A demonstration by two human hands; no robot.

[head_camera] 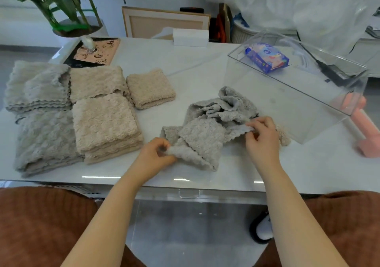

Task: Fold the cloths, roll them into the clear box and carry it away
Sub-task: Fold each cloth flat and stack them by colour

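Centrally on the glossy white table [205,61] lies a crumpled grey cloth [207,131], plush and nubby with scalloped edges. The left hand [153,153] pinches its near corner; the right hand [262,133] pinches its right edge. Just beside it stands the clear box [292,94], hard-walled and rectangular. Folded beige cloths [104,123] and grey stacks [41,127] lie left. A blue packet [267,58] shows unreadable print.

A home room: a white table [185,61] with a potted plant [67,5] and leaning picture frame [164,23].
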